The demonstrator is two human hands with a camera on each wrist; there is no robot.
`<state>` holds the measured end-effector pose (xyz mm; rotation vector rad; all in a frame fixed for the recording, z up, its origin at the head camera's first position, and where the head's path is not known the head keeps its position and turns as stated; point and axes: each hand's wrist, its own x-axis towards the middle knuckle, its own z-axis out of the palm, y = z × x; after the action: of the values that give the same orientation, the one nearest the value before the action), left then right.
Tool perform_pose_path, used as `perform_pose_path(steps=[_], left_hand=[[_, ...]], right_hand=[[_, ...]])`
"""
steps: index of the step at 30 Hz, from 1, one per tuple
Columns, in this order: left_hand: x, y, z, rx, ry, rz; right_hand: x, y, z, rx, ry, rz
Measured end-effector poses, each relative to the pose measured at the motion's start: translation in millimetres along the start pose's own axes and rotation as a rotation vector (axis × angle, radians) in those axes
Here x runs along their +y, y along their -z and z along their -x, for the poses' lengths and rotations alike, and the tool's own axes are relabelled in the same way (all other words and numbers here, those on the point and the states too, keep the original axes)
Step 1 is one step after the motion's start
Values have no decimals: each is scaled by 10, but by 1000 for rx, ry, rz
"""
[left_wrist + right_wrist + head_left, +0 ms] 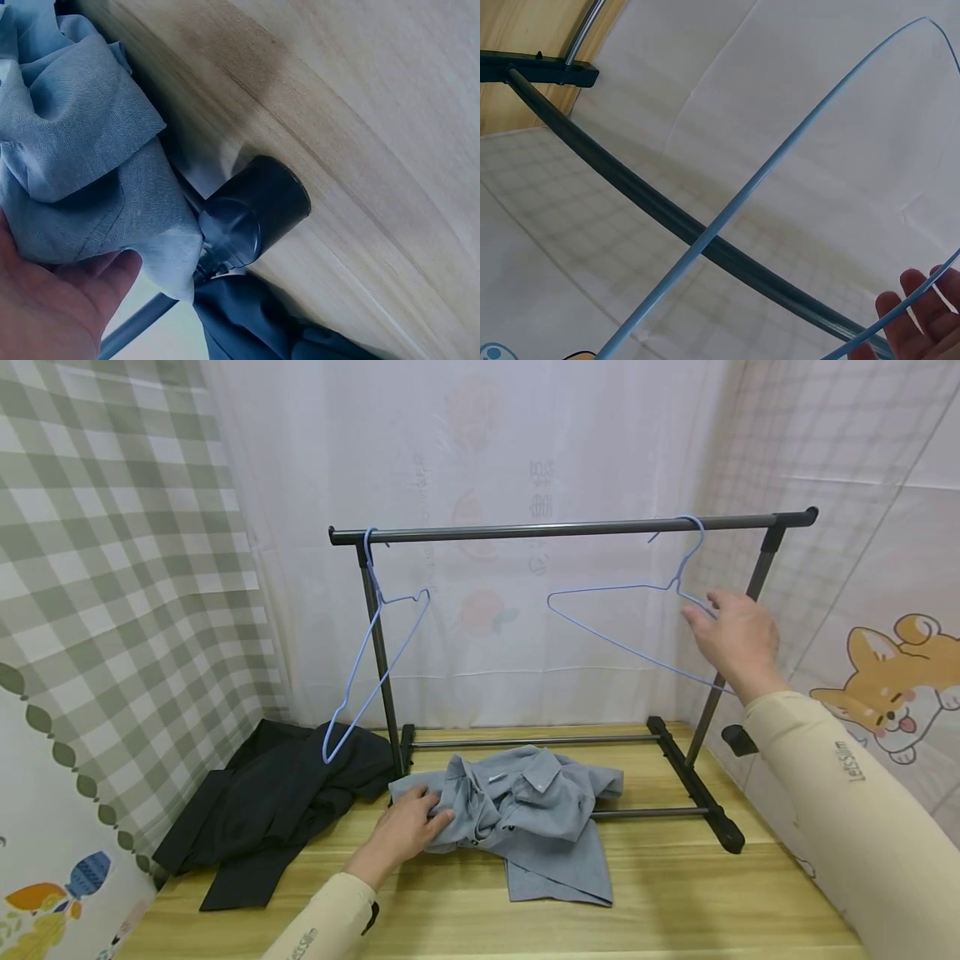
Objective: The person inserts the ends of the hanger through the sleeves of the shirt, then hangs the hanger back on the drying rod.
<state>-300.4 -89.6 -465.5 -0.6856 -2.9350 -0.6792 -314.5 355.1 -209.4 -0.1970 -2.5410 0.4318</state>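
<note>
A crumpled grey shirt (525, 793) lies on the wooden table, partly over the rack's lower bar. At its left end my left hand (408, 827) grips a fold of the cloth; in the left wrist view the fingertips curl against the fabric (97, 135). A blue wire hanger (615, 587) hangs at the right of the dark rail (517, 531). My right hand (738, 639) is at that hanger's right shoulder, thumb and fingers on either side of the wire. In the right wrist view, the fingers (922, 311) are loosely extended behind the wire (742, 191).
A second blue hanger (375, 635) hangs turned sideways at the rail's left end. Beneath it a black garment (292, 802) lies in a heap on the table (675, 902). The rack's right post (712, 718) stands just behind my right hand. Curtains enclose the back and sides.
</note>
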Motion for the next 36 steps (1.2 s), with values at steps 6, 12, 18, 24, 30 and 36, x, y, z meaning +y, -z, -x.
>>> perform_pose_path(steps=[6,12,18,24,30,36], left_hand=[[12,-6,7,-47,24,16],[2,-16,7,-38,0,13],[9,-13,2,-54,15,13],[21,-2,-3,-65,23,11],[24,-4,-12,-73,21,-3],[18,-16,-8,-77,25,-10]], right_hand=[[19,17,-20,-37,-2,-62],[-32,36,-53,-61,-25,-123],[-63,30,-70,-59,-43,-138],[-64,56,-84,-69,-11,-130],[-84,75,-104,-46,10,-90],[-107,109,-118,-13,2,-72]])
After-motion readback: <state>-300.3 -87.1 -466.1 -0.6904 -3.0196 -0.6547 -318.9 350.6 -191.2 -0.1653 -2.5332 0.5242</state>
